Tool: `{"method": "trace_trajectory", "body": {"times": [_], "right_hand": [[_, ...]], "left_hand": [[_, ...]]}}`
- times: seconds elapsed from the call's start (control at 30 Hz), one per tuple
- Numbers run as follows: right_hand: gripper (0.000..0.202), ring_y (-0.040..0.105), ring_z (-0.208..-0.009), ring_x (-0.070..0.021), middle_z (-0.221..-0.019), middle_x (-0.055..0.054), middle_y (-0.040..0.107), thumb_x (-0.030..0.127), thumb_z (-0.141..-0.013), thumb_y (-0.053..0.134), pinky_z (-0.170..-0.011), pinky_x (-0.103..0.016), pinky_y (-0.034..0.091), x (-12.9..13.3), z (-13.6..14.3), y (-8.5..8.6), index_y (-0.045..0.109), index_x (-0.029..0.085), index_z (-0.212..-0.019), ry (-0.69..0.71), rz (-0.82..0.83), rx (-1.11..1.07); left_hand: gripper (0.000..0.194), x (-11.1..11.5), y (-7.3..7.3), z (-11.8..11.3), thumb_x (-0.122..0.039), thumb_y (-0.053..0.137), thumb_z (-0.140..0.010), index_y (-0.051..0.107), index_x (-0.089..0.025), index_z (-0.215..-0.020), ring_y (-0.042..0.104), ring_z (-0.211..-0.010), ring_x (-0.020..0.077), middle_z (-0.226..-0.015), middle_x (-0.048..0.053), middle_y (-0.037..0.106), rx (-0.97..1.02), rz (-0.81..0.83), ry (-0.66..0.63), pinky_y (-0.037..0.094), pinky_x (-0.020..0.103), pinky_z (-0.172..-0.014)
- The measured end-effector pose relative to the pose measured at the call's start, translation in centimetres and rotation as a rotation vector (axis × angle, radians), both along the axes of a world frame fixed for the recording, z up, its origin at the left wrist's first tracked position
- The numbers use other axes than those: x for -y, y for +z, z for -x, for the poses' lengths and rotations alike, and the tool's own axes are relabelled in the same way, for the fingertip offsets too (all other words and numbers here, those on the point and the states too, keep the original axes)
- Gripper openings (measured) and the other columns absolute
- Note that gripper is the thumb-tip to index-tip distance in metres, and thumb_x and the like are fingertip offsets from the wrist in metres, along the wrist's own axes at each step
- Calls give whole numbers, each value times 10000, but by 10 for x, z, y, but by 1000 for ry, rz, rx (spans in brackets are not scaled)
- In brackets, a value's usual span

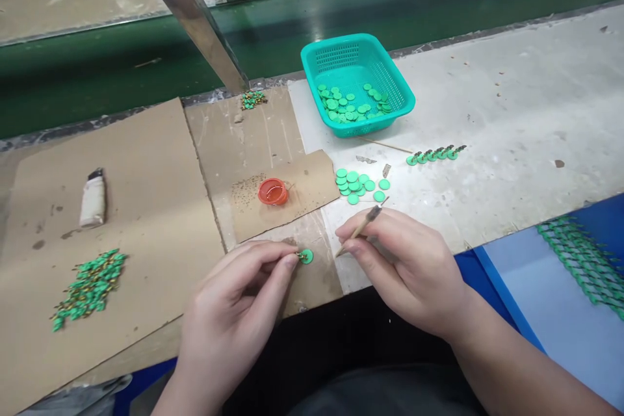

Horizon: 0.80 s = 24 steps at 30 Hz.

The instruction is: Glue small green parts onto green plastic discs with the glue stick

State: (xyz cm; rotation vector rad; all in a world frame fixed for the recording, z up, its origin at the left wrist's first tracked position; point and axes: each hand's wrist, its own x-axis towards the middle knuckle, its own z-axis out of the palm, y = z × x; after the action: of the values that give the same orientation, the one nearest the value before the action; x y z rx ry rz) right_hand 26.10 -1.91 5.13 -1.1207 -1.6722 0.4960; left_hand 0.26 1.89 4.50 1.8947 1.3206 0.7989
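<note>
While a green disc (307,256) is pinched by the left hand (236,305), a wooden stick (359,232) is held by the right hand (416,266)

With hours read from the centre of the view, the disc is found at 6 o'clock, its 9 o'clock edge beside the closed thumb and index finger of the left grip. Between 4 and 5, the stick is clasped by the right grip, its dark end directed towards 1 o'clock, its pale end towards 7. Disc and stick are held apart.

Near the centre at 9 o'clock, an orange-red cup (275,202) is set on a cardboard piece (312,185). Loose green discs (353,177) are scattered at 3, on the pale surface (507,97); farther out, stemmed discs (433,155) are lined up in a row. More discs are contained in the teal plastic basket (363,130) at 1 o'clock. A small heap of green pieces (253,100) is seen between 10 and 11, and a larger green pile (92,286) is spread on a cardboard sheet (156,260) at 8.
</note>
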Motion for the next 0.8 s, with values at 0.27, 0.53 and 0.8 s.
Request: {"method": "trace_trajectory", "body": {"times": [0.27,0.53,0.8], "right_hand": [[136,826,-950,-184,-1051,-49,858,111,-1189,659,-892,-301,700,1,1,-2,733,222,-1163,-8,19,-33],[110,841,-1001,-187,-1089,-75,868,94,-1171,684,-931,-281,692,5,3,-6,748,182,-1184,-1,-9,2],[108,890,-1083,-223,-1160,-109,911,110,-1190,673,-1007,-320,719,5,3,-12,769,160,-1194,24,-10,83]], "left_hand": [[207,-1,0,-1,-472,789,-1132,901,-324,-1041,788,-749,158,-1010,15,860,-19,-48,-5,681,270,-714],[89,0,-5,3,-282,771,-1142,847,-328,-1136,858,-957,151,-1104,-26,889,-125,-323,-109,685,245,-893],[161,3,-10,4,-139,787,-1128,797,-258,-1235,847,-1007,121,-1129,-15,876,-171,-524,-194,646,218,-1081]]}}
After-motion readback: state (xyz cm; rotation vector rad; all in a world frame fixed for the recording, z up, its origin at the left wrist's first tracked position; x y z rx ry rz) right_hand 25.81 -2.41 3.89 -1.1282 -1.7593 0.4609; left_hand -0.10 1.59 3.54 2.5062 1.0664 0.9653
